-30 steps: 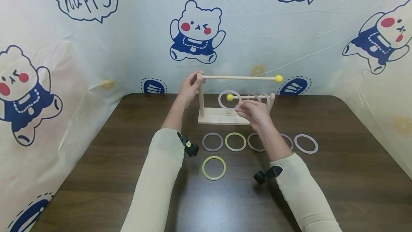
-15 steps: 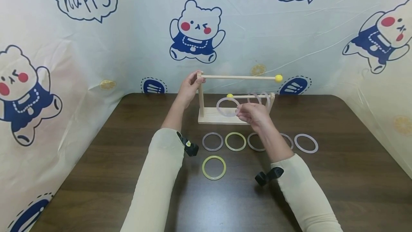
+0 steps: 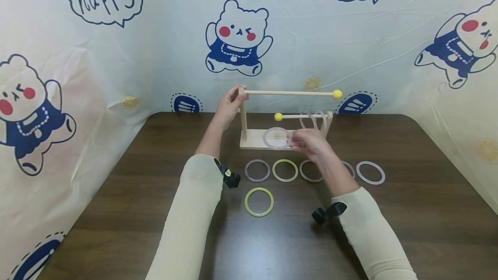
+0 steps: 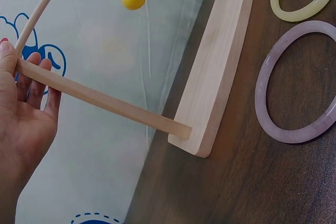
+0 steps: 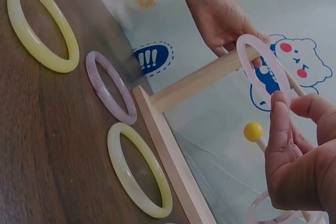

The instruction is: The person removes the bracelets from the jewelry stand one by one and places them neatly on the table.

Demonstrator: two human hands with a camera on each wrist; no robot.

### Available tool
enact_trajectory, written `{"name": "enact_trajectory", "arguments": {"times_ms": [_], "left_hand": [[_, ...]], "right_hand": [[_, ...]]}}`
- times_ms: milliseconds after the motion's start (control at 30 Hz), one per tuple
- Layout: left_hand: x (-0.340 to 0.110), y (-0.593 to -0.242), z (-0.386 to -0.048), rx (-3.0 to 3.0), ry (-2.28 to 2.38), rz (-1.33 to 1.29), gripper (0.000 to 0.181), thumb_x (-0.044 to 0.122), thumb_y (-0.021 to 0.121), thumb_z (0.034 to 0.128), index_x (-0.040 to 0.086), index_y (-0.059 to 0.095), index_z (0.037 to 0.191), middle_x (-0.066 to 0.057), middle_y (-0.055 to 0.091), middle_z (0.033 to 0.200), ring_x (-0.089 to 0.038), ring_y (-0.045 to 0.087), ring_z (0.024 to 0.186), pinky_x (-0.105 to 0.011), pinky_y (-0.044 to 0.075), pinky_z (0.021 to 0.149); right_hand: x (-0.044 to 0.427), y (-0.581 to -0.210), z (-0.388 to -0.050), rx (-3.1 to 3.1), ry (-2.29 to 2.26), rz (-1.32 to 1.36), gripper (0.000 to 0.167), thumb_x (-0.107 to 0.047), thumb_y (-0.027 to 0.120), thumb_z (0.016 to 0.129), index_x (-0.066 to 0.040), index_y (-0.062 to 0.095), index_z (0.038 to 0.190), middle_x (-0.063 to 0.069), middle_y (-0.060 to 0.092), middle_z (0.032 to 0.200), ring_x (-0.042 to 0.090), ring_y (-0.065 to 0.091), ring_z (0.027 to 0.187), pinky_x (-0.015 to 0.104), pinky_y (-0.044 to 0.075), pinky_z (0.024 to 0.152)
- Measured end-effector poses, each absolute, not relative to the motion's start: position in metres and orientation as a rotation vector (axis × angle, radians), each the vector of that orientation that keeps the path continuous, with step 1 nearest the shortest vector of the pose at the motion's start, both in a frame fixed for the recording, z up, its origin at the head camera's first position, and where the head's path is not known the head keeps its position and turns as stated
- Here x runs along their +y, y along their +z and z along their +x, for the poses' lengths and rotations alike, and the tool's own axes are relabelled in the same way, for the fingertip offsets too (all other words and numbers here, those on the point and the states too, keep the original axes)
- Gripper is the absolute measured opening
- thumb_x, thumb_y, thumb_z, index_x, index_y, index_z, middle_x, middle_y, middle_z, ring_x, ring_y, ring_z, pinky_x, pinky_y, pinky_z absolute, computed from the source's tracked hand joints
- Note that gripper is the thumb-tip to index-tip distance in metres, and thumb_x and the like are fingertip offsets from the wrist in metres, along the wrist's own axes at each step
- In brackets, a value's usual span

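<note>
My left hand (image 3: pixel 229 105) grips the top of the left post of a wooden bangle stand (image 3: pixel 260 139), thumb on one side and fingers behind, as the left wrist view also shows. My right hand (image 3: pixel 309 141) pinches a pale lilac bangle (image 5: pixel 243 62) by its edge, in front of the stand's base and below the lower rod. That lower rod ends in a yellow ball (image 3: pixel 278 116) and carries a few pale bangles (image 3: pixel 324 121) near the right post. Nothing hangs on the upper rod (image 3: pixel 288 93), tipped with another yellow ball (image 3: pixel 337 94).
On the brown table (image 3: pixel 155 228) lies a row of bangles: a lilac one (image 3: pixel 257 180), a yellow one (image 3: pixel 285 180), others partly behind my right forearm, and a pale one (image 3: pixel 370 183) at the right. A second yellow bangle (image 3: pixel 259 215) lies nearer. A printed cloth (image 3: pixel 167 46) stands behind.
My right hand has brought the lilac bangle down and slightly forward of the lower rod, away from the yellow ball's end. My left hand stays on the post.
</note>
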State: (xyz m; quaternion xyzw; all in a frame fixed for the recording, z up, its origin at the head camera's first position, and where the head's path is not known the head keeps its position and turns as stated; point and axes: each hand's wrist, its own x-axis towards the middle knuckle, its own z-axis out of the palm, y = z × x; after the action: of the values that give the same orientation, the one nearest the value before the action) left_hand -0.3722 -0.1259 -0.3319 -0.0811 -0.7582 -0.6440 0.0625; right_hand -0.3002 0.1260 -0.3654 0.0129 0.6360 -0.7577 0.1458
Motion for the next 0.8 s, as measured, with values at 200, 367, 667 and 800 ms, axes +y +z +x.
{"name": "enact_trajectory", "arguments": {"times_ms": [200,367,667,800], "left_hand": [[-0.126,-0.331,-0.372,-2.297,-1.938,-0.245,0.041,0.035,0.052,0.0903,0.017,0.052,0.128,-0.006,0.058,0.117,-0.016,0.054,0.11,-0.034,0.036,0.1],[-0.126,-0.331,-0.372,-2.302,-1.932,-0.239,0.042,0.036,0.052,0.0901,0.018,0.052,0.128,-0.006,0.058,0.117,-0.016,0.054,0.11,-0.035,0.036,0.1],[-0.125,-0.332,-0.371,-2.314,-1.921,-0.224,0.041,0.038,0.052,0.0894,0.02,0.052,0.127,-0.003,0.059,0.116,-0.014,0.054,0.11,-0.037,0.036,0.101],[-0.125,-0.332,-0.371,-2.316,-1.916,-0.224,0.042,0.038,0.053,0.0893,0.02,0.052,0.126,-0.003,0.059,0.116,-0.014,0.054,0.11,-0.038,0.036,0.1]], "right_hand": [[0.131,-0.368,-0.3,1.85,-2.11,0.0,0.022,0.008,0.048,0.076,-0.005,0.065,0.07,0.004,0.063,0.062,0.008,0.059,0.049,0.017,0.049,0.05],[0.134,-0.37,-0.299,1.885,-2.031,-0.03,0.019,0.007,0.046,0.076,-0.002,0.063,0.077,0.003,0.063,0.063,0.007,0.058,0.049,0.017,0.048,0.049],[0.14,-0.376,-0.299,1.87,-1.886,-0.153,0.022,0.006,0.046,0.078,0.0,0.066,0.074,0.005,0.064,0.063,0.008,0.059,0.051,0.016,0.047,0.049],[0.142,-0.377,-0.298,1.87,-1.831,-0.212,0.021,0.006,0.044,0.078,0.004,0.064,0.075,0.005,0.062,0.061,0.006,0.057,0.049,0.016,0.046,0.048]]}}
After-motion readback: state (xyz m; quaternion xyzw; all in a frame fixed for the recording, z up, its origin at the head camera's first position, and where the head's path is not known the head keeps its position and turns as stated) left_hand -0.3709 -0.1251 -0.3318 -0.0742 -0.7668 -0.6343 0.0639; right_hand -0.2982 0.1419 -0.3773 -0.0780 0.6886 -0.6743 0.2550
